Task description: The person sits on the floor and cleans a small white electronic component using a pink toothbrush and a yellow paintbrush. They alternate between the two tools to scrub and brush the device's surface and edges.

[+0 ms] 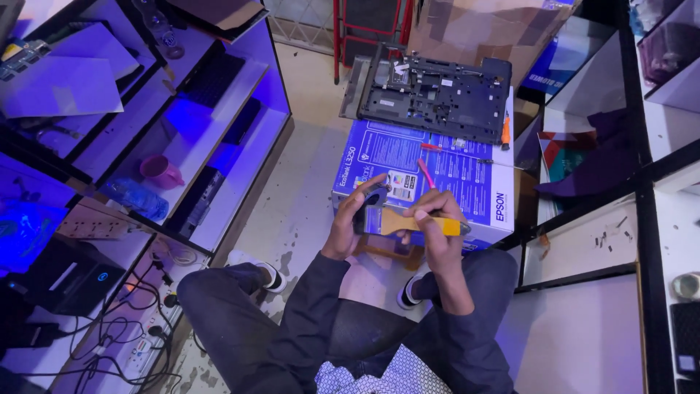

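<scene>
My left hand point(350, 219) holds a small dark part point(373, 195), a fan-like piece, up in front of me. My right hand point(432, 219) grips a brush with a wooden handle and a yellow band point(419, 222), its end pressed against that part. Both hands hover over a blue and white printer box point(437, 164) on the floor between my knees. A stripped black laptop base point(437, 95) lies on the far end of the box.
A pink pen point(426, 174), a red tool point(432, 147) and an orange-handled screwdriver point(504, 131) lie on the box. Glass shelving with a pink cup point(160, 171) and a water bottle point(135, 198) stands at left; white counters at right hold loose screws point(609, 237).
</scene>
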